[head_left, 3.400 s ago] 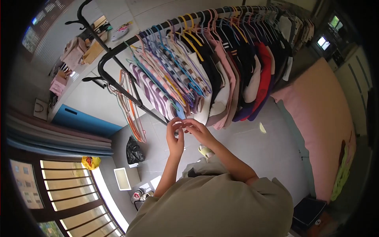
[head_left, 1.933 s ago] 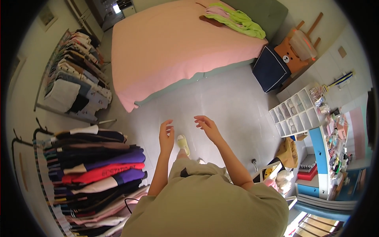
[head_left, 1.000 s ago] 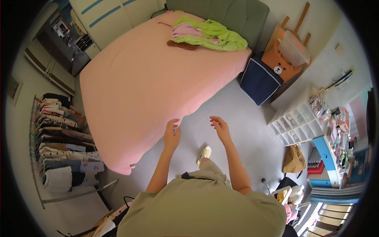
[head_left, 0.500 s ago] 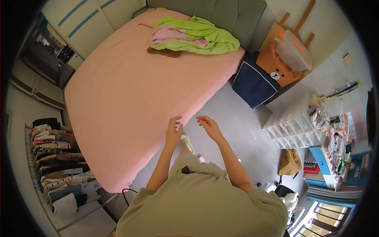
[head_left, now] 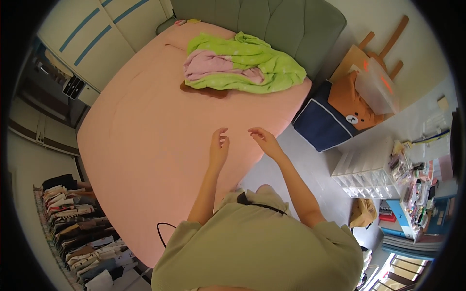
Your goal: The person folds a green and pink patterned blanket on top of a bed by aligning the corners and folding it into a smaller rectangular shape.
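Closer than a moment ago, the person (head_left: 257, 247) has moved up to the near right edge of the pink-covered bed (head_left: 141, 126). Its green headboard (head_left: 276, 22) runs along the far edge. By that edge, toward its right corner, lies a crumpled lime-green and pink blanket (head_left: 272, 70); a brown item (head_left: 206, 91) shows at its near side. Left hand (head_left: 219, 145) and right hand (head_left: 265, 141) hover apart, open and empty, fingers loosely curled, in front of the bed's near right edge.

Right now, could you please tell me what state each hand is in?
Left hand: open, loosely curled, holding nothing.
Right hand: open, loosely curled, holding nothing.
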`<state>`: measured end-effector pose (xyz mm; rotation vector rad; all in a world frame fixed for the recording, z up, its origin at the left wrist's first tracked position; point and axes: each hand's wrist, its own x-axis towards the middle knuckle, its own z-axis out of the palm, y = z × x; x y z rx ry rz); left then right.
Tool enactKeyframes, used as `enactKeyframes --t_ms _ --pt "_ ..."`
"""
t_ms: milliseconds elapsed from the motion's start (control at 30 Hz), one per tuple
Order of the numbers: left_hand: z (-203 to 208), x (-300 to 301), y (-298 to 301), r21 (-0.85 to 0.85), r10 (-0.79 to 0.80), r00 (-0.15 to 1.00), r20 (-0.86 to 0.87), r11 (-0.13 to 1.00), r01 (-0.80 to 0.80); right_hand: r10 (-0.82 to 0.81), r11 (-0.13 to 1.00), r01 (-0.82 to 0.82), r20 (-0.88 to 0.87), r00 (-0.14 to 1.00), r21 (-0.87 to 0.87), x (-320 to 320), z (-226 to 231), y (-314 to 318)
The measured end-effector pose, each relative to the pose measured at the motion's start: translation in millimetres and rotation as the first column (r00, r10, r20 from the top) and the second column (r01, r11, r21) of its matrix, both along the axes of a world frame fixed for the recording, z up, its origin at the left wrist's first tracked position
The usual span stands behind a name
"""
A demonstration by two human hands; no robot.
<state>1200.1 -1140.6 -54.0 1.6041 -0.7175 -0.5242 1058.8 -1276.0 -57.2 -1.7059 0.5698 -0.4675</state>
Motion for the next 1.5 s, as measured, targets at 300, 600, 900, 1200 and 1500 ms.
enactKeyframes --t_ms 300,600,900,1200,1500 --pt "-32.7 66.1 -89.4 0.084 0.072 0.997 -0.017 0.994 -0.070 0.086 0.995 -0.092 -0.186 0.979 -0.024 77.5 -58.7 -120.8" --pt "-67.5 113.0 -196.6 0.268 0.229 0.921 -0.314 0.952 -0.145 0.026 0.980 -0.079 -0.278 0.960 -0.182 179.6 -154.6 -288.8" --pt "-105.2 136.3 -278.2 0.328 0.306 0.688 -0.658 0.939 -0.105 -0.171 0.832 -0.158 -0.517 0.839 -0.532 272.3 -213.6 -378.1" --pt "-125.7 147.7 -313.5 0.253 0.320 0.559 -0.765 0.947 -0.197 0.195 0.837 -0.518 -0.790 0.581 -0.175 251.3 -244.0 -389.9" --pt "-80.0 200.5 -314.4 0.419 0.482 0.299 -0.823 0.872 -0.253 0.599 0.731 -0.536 -0.020 0.801 0.422 209.6 -89.1 -242.0"
